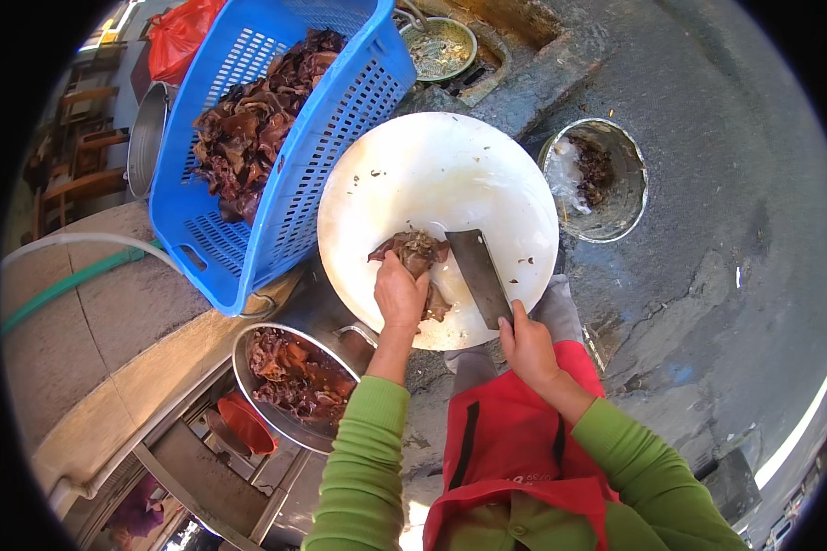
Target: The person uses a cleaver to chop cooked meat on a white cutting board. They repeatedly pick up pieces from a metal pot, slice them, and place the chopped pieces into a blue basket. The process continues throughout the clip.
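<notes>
My left hand grips a clump of brown wood ear mushroom on a round white chopping board. The clump's rough, pale base points away from me. Another brown piece lies by the fingers, partly under the hand. In my right hand is the handle of a cleaver, its broad dark blade over the board just right of the clump, apart from it. Small dark scraps dot the board.
A blue plastic basket of mushrooms stands upper left. A metal pot with mushrooms in liquid is lower left. Right of the board stands a metal bucket with scraps; a green-rimmed basin is beyond. A green hose crosses the ledge.
</notes>
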Demonstrator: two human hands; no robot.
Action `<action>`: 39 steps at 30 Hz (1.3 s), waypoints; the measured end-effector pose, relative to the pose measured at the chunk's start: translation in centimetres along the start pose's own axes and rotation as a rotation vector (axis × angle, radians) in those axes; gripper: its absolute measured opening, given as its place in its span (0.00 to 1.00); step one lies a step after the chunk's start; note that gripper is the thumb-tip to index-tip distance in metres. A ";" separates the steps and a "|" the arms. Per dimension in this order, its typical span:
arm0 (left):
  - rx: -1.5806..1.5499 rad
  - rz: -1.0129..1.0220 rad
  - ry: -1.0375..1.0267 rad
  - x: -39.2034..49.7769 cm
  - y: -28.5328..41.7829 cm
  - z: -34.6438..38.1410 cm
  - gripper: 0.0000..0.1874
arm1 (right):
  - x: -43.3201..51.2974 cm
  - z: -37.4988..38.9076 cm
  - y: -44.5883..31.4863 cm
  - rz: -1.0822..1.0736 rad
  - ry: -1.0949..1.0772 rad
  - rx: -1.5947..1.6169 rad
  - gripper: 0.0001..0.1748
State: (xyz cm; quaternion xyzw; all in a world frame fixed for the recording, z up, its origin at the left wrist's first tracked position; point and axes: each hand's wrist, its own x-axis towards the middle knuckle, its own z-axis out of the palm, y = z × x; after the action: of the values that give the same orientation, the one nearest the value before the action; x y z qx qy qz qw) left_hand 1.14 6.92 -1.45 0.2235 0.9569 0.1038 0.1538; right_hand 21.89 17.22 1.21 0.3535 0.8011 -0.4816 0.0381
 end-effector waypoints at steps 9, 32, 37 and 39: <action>0.497 0.278 -0.088 4.6 0.2 -7.3 0.16 | 1.5 -1.2 -2.5 -0.055 -0.034 -0.058 0.13; 0.131 0.186 -0.097 3.5 2.9 -1.3 0.28 | 1.3 -1.9 0.1 0.016 -0.012 0.011 0.17; 0.364 0.523 0.080 4.0 3.3 -3.2 0.30 | 3.4 -2.5 -1.0 -0.035 0.037 -0.008 0.14; 0.324 0.545 0.013 4.5 1.8 -2.0 0.30 | 3.8 -2.1 -1.7 -0.023 0.042 0.002 0.13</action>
State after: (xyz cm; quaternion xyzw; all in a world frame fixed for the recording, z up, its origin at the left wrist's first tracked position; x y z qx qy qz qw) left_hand -2.65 10.34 -0.23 0.4927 0.8667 -0.0113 0.0768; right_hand 18.60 20.43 2.09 0.3543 0.8052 -0.4753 0.0151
